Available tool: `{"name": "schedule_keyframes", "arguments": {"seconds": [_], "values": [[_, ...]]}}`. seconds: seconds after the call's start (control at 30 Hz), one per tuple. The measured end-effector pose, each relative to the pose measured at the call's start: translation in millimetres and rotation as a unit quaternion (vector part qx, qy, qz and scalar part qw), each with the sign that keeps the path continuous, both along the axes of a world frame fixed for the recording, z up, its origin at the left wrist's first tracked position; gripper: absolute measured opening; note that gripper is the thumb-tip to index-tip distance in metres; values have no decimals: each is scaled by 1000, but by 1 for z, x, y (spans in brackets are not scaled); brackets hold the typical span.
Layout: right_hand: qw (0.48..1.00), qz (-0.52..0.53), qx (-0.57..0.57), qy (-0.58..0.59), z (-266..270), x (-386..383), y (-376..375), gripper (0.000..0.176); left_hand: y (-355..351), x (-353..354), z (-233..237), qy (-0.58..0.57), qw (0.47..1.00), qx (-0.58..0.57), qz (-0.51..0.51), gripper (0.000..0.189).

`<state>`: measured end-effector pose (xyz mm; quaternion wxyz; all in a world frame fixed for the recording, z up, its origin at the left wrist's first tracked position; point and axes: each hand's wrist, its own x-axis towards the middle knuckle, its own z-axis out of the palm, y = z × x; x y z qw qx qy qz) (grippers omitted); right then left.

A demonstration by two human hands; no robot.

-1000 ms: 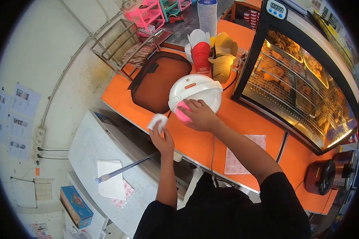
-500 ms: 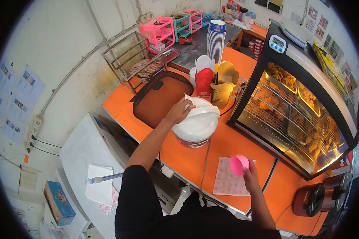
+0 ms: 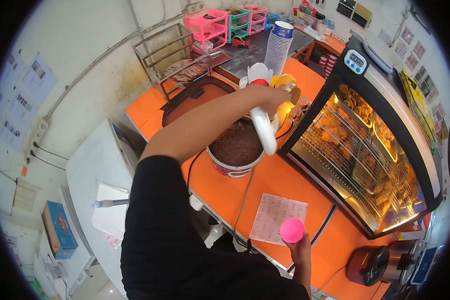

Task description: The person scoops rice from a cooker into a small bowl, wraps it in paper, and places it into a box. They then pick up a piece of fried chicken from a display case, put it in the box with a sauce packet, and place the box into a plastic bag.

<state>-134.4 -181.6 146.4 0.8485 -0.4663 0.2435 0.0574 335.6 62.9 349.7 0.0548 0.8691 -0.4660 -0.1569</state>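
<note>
Left hand — blurred, wall sheets — unreadable

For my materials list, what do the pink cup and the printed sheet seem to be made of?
Pink cup: smooth plastic, probably, by its even bright colour and round rim. Printed sheet: thin, likely matte paper, by its flat lie and crisp edges; coating unclear.

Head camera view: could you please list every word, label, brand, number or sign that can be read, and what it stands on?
None can be read with certainty.
Timer on the warming cabinet: digits too small and blurred.
Patterned paper: lettering too small.
Blue box: lettering too blurred.
Top cup of the stack: print too small.
Wall sheets: too small.
</note>
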Motion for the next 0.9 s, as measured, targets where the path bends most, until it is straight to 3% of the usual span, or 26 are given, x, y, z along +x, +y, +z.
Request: {"name": "schedule_keyframes", "arguments": {"seconds": [0.03, 0.1, 0.2, 0.27, 0.37, 0.47, 0.5, 0.53, 0.57, 0.6, 0.63, 0.67, 0.7, 0.73, 0.8, 0.9], "values": [[1000, 25, -2, -7, 1, 12, 7, 58, -24, 14, -3, 23, 997, 70, 15, 77], [998, 63, -26, -2, 9, 30, 19, 53, -54, -8, 26, -87, 994, 59, -12, 71], [996, 67, -60, -11, -3, 41, 28, 50, -104, 5, 11, -162, 983, 82, 20, 55], [997, 45, -59, -20, -8, 44, 34, 48, -124, 6, 2, -214, 976, 44, 16, 49], [995, 78, -50, -25, -18, 50, 32, 44, -117, -18, 43, -208, 978, -19, -4, 39], [990, 130, -36, -43, 4, 71, 43, 34, -82, -43, 76, -242, 914, -323, 51, 26], [984, 139, -102, -49, 15, 82, 50, 31, -54, -62, 92, -226, 879, -413, 73, 22], [973, 148, -167, -56, 26, 93, 56, 27, -17, -90, 99, -272, 815, -502, 99, 20], [974, 154, -157, -58, 36, 106, 58, 23, 24, -123, 97, -316, 739, -583, 124, 21], [973, 158, -157, -57, 36, 121, 59, 23, 60, -155, 84, -377, 690, -584, 200, 29], [950, 183, -234, -96, 33, 135, 59, 28, 93, -178, 59, -419, 650, -570, 278, 36], [918, 208, -309, -135, 40, 151, 66, 35, 129, -198, 21, -370, 621, -592, 355, 48], [891, 221, -359, -167, 52, 170, 75, 42, 153, -221, -13, -408, 570, -554, 450, 45], [860, 234, -409, -198, 76, 191, 93, 49, 171, -237, -49, -446, 575, -489, 481, 39], [808, 190, -472, -298, 103, 232, 133, 60, 191, -281, -134, -280, 632, -387, 611, 26], [636, 214, -655, -347, 88, 306, 171, 68, 182, -344, -218, -117, 673, -379, 624, 22]]}}
